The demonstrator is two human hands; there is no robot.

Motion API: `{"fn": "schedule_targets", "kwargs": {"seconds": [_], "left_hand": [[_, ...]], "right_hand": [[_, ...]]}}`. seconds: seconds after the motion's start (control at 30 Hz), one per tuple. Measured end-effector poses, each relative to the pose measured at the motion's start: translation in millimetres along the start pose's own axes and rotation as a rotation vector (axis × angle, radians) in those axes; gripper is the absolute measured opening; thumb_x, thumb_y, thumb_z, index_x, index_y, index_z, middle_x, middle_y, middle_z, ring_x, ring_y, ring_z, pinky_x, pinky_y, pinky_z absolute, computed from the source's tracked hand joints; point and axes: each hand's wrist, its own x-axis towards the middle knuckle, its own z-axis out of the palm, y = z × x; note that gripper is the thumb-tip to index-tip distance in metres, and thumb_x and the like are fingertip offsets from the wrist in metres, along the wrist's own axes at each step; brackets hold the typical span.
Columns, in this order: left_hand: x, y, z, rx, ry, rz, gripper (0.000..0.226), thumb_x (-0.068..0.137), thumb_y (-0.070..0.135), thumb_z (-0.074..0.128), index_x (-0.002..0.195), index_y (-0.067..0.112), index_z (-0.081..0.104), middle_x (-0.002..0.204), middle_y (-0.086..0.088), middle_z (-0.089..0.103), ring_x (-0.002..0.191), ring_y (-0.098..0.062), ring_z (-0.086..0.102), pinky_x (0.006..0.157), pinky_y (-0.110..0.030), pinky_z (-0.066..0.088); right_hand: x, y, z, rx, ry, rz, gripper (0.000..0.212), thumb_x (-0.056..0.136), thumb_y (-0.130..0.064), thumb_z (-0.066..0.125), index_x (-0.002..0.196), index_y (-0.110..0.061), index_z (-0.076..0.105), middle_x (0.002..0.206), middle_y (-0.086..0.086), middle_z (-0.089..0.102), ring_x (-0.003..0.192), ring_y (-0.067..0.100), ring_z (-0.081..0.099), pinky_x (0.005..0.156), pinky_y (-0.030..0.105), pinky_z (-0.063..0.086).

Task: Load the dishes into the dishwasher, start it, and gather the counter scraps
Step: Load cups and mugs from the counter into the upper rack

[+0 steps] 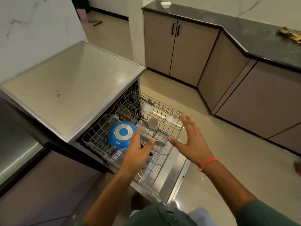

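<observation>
The dishwasher (91, 101) stands open with its door (177, 173) folded down and both wire racks pulled out. The upper rack (164, 110) carries two white cups (146, 108) (169, 119) and a steel cup (153, 123), all upside down. A blue pan (122, 135) lies bottom up in the lower rack (96, 139). My left hand (140, 152) hovers with straight fingers over the racks beside the pan. My right hand (190, 136), fingers spread, is at the upper rack's front edge. Both hands hold nothing.
A dark counter (244, 33) on brown cabinets (179, 48) runs along the right; a white bowl (165, 4) sits at its far end and brown scraps (290, 35) lie at the right. A pink bin (82, 13) stands in the back room. Beige floor (228, 157) surrounds the door.
</observation>
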Motion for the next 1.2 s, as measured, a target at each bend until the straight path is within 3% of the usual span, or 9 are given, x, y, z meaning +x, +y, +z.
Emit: {"fn": "schedule_targets", "kwargs": {"seconds": [0.17,0.3,0.4,0.63,1.0,1.2], "left_hand": [[-5,10,33,0.034,0.140,-0.034,0.073,0.098,0.047,0.058,0.158,0.036,0.019,0.166,0.008,0.018,0.150,-0.017,0.023,0.122,-0.047,0.027],[-17,26,74,0.020,0.269,-0.099,0.084,0.087,0.064,0.058,0.157,0.046,0.015,0.167,0.004,0.018,0.149,-0.021,0.029,0.118,-0.053,0.034],[-24,40,103,0.046,0.352,-0.127,0.081,0.096,0.052,0.059,0.160,0.036,0.013,0.168,0.003,0.014,0.152,-0.020,0.022,0.122,-0.050,0.026],[-41,66,149,0.067,0.477,-0.112,0.083,0.097,0.045,0.061,0.161,0.027,0.013,0.168,0.003,0.012,0.153,-0.016,0.015,0.121,-0.040,0.020],[-42,46,133,-0.013,0.571,-0.154,0.085,0.095,0.048,0.063,0.160,0.034,0.011,0.169,0.003,0.008,0.154,-0.019,0.012,0.123,-0.054,0.020],[-32,34,122,-0.045,0.573,-0.155,0.084,0.095,0.047,0.062,0.160,0.033,0.012,0.169,0.003,0.008,0.155,-0.020,0.011,0.123,-0.055,0.019]], "right_hand": [[18,35,-13,-0.003,-0.132,-0.106,0.093,0.084,-0.072,0.060,0.158,-0.041,0.013,0.168,-0.006,0.007,0.154,0.014,0.009,0.121,0.032,0.014],[31,66,-33,0.030,-0.252,-0.198,0.093,0.085,-0.068,0.061,0.159,-0.038,0.013,0.168,-0.005,0.006,0.154,0.015,0.006,0.123,0.036,0.013],[41,83,-49,0.017,-0.321,-0.272,0.094,0.085,-0.070,0.059,0.160,-0.036,0.012,0.169,-0.003,0.005,0.155,0.017,0.004,0.125,0.041,0.014],[59,89,-86,0.016,-0.376,-0.441,0.094,0.086,-0.066,0.063,0.160,-0.035,0.013,0.168,-0.001,0.008,0.154,0.017,0.009,0.122,0.034,0.015],[74,63,-64,-0.018,-0.436,-0.538,0.095,0.085,-0.070,0.060,0.159,-0.038,0.011,0.168,-0.005,0.006,0.154,0.015,0.009,0.118,0.031,0.012],[80,64,-53,-0.059,-0.466,-0.549,0.093,0.086,-0.069,0.060,0.159,-0.041,0.009,0.169,-0.003,0.006,0.154,0.017,0.009,0.121,0.037,0.014]]}}
